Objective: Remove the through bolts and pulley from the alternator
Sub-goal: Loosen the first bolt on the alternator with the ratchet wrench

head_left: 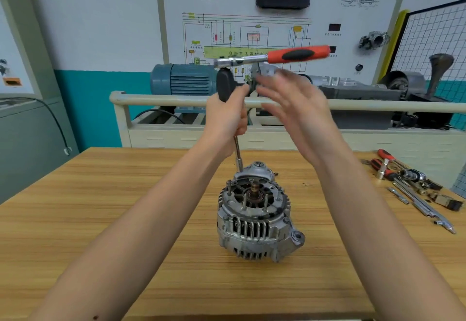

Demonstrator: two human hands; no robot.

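Head view showed a white training board [277, 25] on the back wall with a wiring diagram and Chinese characters; they were too small and blurred to read, and no brand was legible on any tool. A blue electric motor [184, 80] and other grey machine parts stood on a beige frame [176, 98] behind the worktop [100, 220]. At the right edge of the worktop lay a group of loose tools [413, 189], among them red-handled drivers, sockets and extension bars.

The alternator [254, 209] stood near the middle of the worktop, its open end facing up. It was grey cast metal with cooling slots, thin studs rising from the top and a copper-coloured shaft end in the centre.

The left hand [227, 119] was clamped on a black-handled driver [228, 86], its shaft reaching down to the far edge of the alternator. A ratchet [274, 56] with an orange handle sat across the driver's top. The right hand [295, 109] was blurred below it, fingers [271, 83] spread apart, holding nothing.
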